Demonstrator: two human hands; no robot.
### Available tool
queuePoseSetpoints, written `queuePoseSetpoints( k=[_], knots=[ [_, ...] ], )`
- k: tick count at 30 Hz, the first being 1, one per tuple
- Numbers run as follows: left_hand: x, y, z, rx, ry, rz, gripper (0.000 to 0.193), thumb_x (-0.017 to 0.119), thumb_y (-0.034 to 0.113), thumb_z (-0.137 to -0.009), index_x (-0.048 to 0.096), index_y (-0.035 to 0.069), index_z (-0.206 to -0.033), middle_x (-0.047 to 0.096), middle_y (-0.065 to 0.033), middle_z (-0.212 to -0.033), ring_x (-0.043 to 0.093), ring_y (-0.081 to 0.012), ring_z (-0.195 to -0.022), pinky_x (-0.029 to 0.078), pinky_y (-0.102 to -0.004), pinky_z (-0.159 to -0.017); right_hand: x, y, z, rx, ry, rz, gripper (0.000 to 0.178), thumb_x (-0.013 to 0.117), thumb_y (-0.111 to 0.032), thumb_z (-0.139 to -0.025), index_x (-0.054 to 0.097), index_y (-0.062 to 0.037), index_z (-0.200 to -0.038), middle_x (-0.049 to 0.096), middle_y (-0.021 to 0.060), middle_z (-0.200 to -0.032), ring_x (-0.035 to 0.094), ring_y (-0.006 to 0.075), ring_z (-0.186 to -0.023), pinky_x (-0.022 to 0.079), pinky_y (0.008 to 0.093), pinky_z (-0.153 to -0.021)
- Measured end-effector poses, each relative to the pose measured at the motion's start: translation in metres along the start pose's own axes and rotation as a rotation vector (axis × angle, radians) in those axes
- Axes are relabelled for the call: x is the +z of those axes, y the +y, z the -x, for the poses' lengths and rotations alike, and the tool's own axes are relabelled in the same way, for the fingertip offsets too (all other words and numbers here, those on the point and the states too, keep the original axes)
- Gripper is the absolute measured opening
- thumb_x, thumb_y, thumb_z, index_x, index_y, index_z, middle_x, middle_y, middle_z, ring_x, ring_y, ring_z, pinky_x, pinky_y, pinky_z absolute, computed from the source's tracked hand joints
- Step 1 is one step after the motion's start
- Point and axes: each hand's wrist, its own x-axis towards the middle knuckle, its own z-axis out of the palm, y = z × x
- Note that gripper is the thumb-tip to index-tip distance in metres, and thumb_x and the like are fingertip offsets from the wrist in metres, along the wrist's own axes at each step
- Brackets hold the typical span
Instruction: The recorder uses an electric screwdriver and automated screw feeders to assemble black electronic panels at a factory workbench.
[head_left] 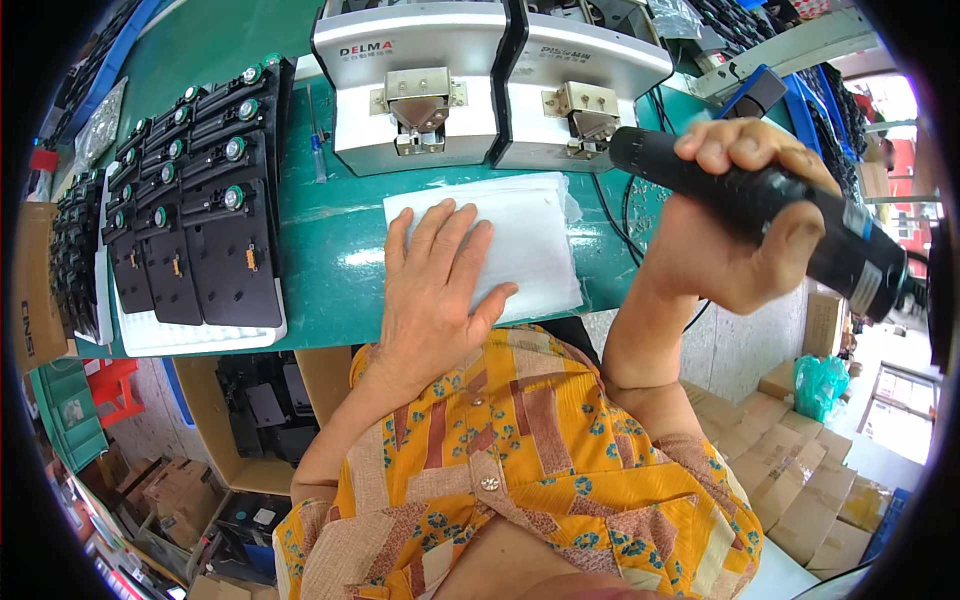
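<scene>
My left hand [437, 270] lies flat with fingers spread on a white foam sheet [535, 240], which rests at the front edge of the green table. Raised at the right, my right hand [745, 215] wraps around a black electric screwdriver [850, 240]. Its body is held nearly level, with the narrower end toward the machines and a cord at the other end. Behind the sheet stand two grey screw feeders [415, 110], side by side; the right feeder [580, 110] is close to the screwdriver's front end. The screwdriver's bit is not visible.
Black plastic panels [235, 270] with round green-rimmed parts stand in rows on a white tray [200, 335] at the left. A thin blue-handled tool [318, 158] lies beside them. Below is a cardboard box [215, 420] of black parts. Black cables [622, 225] cross the table's right side; cartons [800, 480] cover the floor.
</scene>
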Motion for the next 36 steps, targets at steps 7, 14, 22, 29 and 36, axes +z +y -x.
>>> queuePoseSetpoints(
  k=[7, 14, 22, 29, 36],
  knots=[
    [-0.002, 0.002, -0.008, 0.014, 0.010, 0.009, 0.056, 0.083, 0.025, -0.076, 0.064, 0.000, -0.123, 0.059, -0.0160, -0.134, 0.052, -0.0369, -0.130, 0.032, -0.0572, -0.113, 0.006, 0.007, -0.008, -0.066, 0.004, 0.157, 0.039, 0.061, -0.037, -0.097, 0.057, -0.0027, -0.115, 0.060, 0.0175, -0.098, 0.060, 0.0274, -0.081, 0.052, 0.0451, -0.072],
    [-0.003, 0.011, -0.007, 0.058, 0.027, -0.086, 0.055, 0.081, 0.026, -0.078, 0.063, -0.002, -0.122, 0.059, -0.0178, -0.132, 0.052, -0.0392, -0.128, 0.032, -0.0594, -0.112, 0.009, 0.021, -0.015, 0.144, -0.170, 0.342, 0.041, 0.083, -0.006, -0.070, 0.056, 0.0009, -0.099, 0.059, 0.0026, -0.075, 0.053, 0.0092, -0.062, 0.043, 0.0247, -0.056],
    [0.002, 0.007, -0.007, 0.114, 0.025, -0.105, 0.055, 0.080, 0.026, -0.081, 0.061, -0.002, -0.125, 0.058, -0.0186, -0.132, 0.052, -0.0401, -0.128, 0.033, -0.0592, -0.112, 0.019, 0.039, 0.012, -0.110, 0.069, 0.352, 0.051, 0.087, -0.020, -0.059, 0.061, 0.0015, -0.097, 0.056, 0.0051, -0.072, 0.053, 0.0184, -0.054, 0.043, 0.0294, -0.052],
    [0.005, 0.007, -0.007, 0.140, 0.056, -0.117, 0.056, 0.081, 0.027, -0.080, 0.063, -0.002, -0.124, 0.060, -0.0184, -0.131, 0.053, -0.0404, -0.126, 0.034, -0.0578, -0.111, 0.028, 0.012, -0.019, 0.116, 0.050, 0.510, 0.042, 0.086, -0.016, -0.071, 0.060, -0.0017, -0.100, 0.054, -0.0054, -0.068, 0.043, 0.0037, -0.056, 0.032, 0.0222, -0.050],
    [0.003, 0.007, 0.002, 0.087, 0.069, -0.148, 0.055, 0.081, 0.027, -0.079, 0.064, 0.000, -0.124, 0.061, -0.0166, -0.130, 0.054, -0.0385, -0.126, 0.034, -0.0578, -0.111, 0.033, -0.012, -0.011, 0.372, 0.244, 0.300, 0.036, 0.082, -0.023, -0.075, 0.064, -0.0007, -0.097, 0.056, -0.0040, -0.072, 0.047, 0.0053, -0.064, 0.037, 0.0247, -0.055]
  ],
)
